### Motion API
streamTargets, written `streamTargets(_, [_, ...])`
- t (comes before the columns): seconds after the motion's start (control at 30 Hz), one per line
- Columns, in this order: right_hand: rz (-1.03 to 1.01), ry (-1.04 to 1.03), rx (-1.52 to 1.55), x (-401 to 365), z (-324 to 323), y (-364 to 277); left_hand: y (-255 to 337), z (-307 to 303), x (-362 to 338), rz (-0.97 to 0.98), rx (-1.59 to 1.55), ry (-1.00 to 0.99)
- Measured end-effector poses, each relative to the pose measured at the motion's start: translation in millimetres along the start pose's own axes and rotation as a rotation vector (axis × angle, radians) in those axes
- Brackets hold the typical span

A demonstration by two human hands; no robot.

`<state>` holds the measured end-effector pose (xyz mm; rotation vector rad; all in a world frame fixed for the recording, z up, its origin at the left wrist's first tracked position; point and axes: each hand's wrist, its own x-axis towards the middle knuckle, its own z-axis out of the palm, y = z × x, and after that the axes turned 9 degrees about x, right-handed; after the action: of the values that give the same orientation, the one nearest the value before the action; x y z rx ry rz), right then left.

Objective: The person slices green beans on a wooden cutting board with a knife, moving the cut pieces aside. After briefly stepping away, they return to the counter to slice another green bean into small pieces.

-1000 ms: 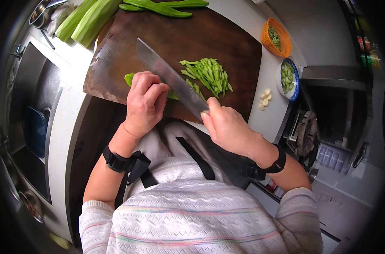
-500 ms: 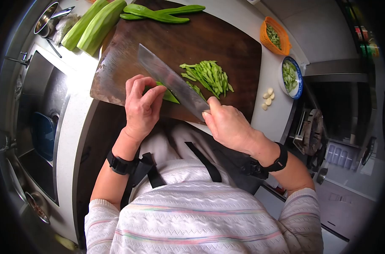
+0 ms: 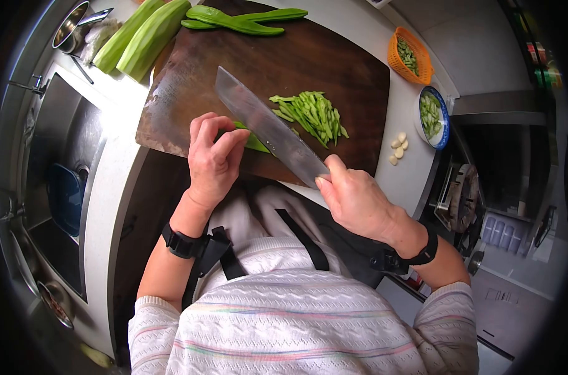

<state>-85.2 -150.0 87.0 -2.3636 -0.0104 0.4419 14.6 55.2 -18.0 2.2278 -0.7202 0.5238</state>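
My left hand [image 3: 214,156] is closed, fingertips curled, on a green pepper [image 3: 256,144] lying near the front edge of the dark wooden cutting board [image 3: 353,65]. Much of that pepper is hidden by the fingers and the blade. In my right hand [image 3: 361,201] is the handle of a broad kitchen knife [image 3: 265,125]. Its blade slants up to the left across the board, just right of my left fingers, with small bits stuck to it. Beyond the blade lies a pile of green pepper strips [image 3: 315,117].
Whole green peppers [image 3: 246,22] lie at the board's far edge, beside peeled pale-green gourds [image 3: 153,40]. On the right are an orange basket [image 3: 410,55] of chopped greens, a blue-rimmed bowl [image 3: 445,119] and several garlic cloves [image 3: 399,148]. A sink [image 3: 78,125] is at left.
My right hand and the knife have shifted right and a little toward my body, widening the gap from my left fingers. My left hand stays on the pepper. The whole view has shifted slightly.
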Motion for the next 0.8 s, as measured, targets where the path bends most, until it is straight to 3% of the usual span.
streamTargets(0.8, [0.025, 0.010, -0.129, 14, 21, -5, -1, -1, 0, 0.015, -0.013, -0.018])
